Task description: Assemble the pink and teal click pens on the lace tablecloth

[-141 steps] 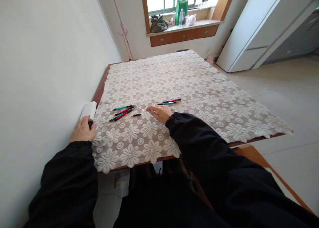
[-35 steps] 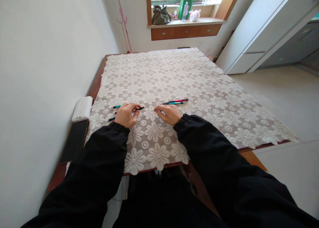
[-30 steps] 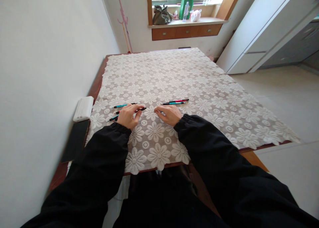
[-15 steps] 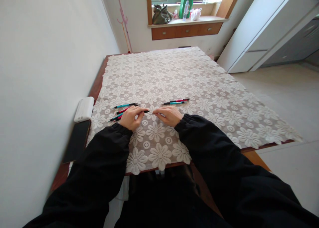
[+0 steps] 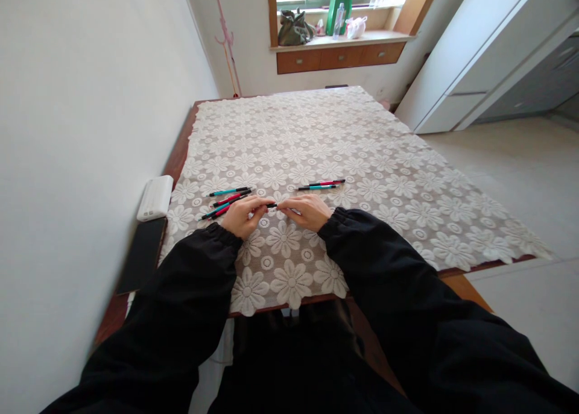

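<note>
My left hand (image 5: 246, 215) is closed in a pinch around a slim pen (image 5: 272, 205), whose black end points toward my right hand. My right hand (image 5: 307, 210) has its thumb and fingertips pressed together right at that black end. Whatever small thing sits in the right fingertips is too fine to make out. Beside my left hand lie several pens in black with teal or red, among them a teal pen (image 5: 228, 191) and a red pen (image 5: 231, 197). Beyond my right hand, a red pen (image 5: 325, 182) and a teal pen (image 5: 318, 187) lie close together.
A lace tablecloth (image 5: 289, 131) with flowers covers the table. At the left edge, a white box-like device (image 5: 155, 197) stands by a flat black object (image 5: 142, 255). A wall runs along the left. Bags and a bottle (image 5: 338, 21) stand on the far windowsill.
The gap between my hands has narrowed: the pen's black end in my left hand has moved right, up to my right fingertips. The loose pens lie as before.
</note>
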{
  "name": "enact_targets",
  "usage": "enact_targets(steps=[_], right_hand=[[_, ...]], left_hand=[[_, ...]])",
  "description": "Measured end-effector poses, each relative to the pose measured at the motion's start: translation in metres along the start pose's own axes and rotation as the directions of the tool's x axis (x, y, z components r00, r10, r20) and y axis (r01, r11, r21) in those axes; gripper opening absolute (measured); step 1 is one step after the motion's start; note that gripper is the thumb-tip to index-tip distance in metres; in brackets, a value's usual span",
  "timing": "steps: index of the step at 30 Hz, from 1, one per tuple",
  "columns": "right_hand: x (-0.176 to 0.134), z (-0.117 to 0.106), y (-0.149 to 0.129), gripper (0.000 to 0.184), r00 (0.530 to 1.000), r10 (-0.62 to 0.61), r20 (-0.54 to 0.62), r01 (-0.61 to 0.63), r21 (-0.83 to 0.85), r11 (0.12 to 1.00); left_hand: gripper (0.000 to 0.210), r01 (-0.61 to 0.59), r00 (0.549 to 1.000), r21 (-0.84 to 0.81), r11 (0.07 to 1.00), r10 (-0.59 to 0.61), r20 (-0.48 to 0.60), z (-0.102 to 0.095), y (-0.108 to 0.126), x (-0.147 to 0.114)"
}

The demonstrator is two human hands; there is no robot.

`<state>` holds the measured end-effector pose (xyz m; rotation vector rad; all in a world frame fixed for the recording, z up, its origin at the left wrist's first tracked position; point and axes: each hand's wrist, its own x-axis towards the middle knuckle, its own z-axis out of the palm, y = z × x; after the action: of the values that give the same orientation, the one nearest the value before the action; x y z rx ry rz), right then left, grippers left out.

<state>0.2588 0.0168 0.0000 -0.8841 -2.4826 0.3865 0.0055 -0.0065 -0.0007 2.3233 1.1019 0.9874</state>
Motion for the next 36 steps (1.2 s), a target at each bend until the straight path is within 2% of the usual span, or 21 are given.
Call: enact_targets(steps=[8, 20, 27, 32, 36], right_hand=[[0.0007, -0.0021, -0.0023, 0.027, 0.998, 0.03, -0.051, -0.032, -0.022, 0.999], [0.002, -0.006, -0.0049, 0.025, 0.994, 0.069, -0.082, -0.074, -0.062, 0.995], [0.0023, -0.0065, -0.0059, 0.027, 0.99, 0.114, -0.088, -0.12, -0.068, 0.99], [0.0022, -0.0056, -0.0048, 0.026, 0.993, 0.092, -0.067, -0.096, -0.054, 0.994], [0.0018, -0.0041, -0.0038, 0.026, 0.994, 0.083, -0.067, -0.086, -0.048, 0.995]], left_hand=[[0.033, -0.026, 0.999, 0.036, 0.999, 0.025, 0.027, -0.0033, 0.0016, 0.0001], [0.031, -0.008, 1.0, 0.082, 0.997, 0.01, -0.023, -0.0075, 0.0078, 0.0003], [0.031, 0.017, 0.995, 0.084, 0.996, -0.009, -0.096, -0.0064, 0.0049, -0.0001], [0.031, -0.01, 1.0, 0.049, 0.999, 0.011, -0.009, -0.0045, 0.0014, -0.0002], [0.031, -0.01, 1.0, 0.06, 0.998, 0.009, 0.008, -0.0031, 0.001, 0.0]])
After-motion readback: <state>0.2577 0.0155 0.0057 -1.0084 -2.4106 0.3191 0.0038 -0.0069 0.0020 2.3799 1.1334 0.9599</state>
